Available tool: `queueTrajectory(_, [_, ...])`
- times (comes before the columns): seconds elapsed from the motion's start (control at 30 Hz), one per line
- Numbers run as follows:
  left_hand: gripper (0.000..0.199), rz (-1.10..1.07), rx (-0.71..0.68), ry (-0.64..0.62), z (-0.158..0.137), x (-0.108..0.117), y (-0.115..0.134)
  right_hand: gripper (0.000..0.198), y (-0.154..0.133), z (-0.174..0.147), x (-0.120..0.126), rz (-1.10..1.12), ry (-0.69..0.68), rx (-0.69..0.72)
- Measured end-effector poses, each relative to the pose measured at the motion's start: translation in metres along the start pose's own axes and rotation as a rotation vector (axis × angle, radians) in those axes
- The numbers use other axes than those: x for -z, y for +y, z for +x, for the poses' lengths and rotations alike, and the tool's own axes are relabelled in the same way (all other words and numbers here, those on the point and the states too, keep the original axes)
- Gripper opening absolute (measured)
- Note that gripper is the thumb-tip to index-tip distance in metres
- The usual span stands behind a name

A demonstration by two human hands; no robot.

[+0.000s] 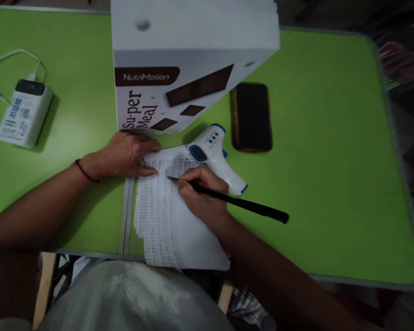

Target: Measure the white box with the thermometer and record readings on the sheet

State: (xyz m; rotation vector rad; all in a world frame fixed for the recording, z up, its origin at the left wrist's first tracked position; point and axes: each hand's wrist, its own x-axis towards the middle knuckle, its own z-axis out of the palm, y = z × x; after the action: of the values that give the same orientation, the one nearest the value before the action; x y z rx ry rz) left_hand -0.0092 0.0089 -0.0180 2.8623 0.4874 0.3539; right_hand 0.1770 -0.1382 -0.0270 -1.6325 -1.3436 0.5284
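A sheet of paper [200,230] covered partly with rows of small handwriting lies at the table's near edge, its lower end reaching over that edge. My right hand [205,191] grips a black pen [251,207], whose tip is at the written rows. Resting on the upper left of the sheet is my left hand [127,154], its thumb and fingers apart and holding nothing. A white infrared thermometer with blue trim [215,158] lies just beyond my right hand, over the paper's top right corner.
A tall white NutriMotion box [196,59] stands behind the paper. Right of it lies a dark phone [251,117] in a brown case. At far left sits a white power bank [25,112] with a cable [15,51] plugged in. The green table [331,161] has a metal-trimmed edge.
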Motion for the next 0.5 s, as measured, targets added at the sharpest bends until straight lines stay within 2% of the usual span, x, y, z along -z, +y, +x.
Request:
queueTrajectory(0.13, [0.064,-0.025,0.006,0.001,-0.0002,-0.0004,-0.0005,0.012,-0.0014,0.0009,-0.0003,-0.001,-0.008,0.008])
queueTrajectory(0.37, [0.056,-0.019,0.002,0.001,-0.0002,0.0022,0.0009,0.014,0.0007,-0.0009,0.0009,-0.008,-0.033,0.004])
queueTrajectory(0.5, [0.062,-0.014,0.003,-0.016,0.0002,0.0028,0.0007,0.014,0.0013,-0.0004,0.001,0.017,0.023,-0.003])
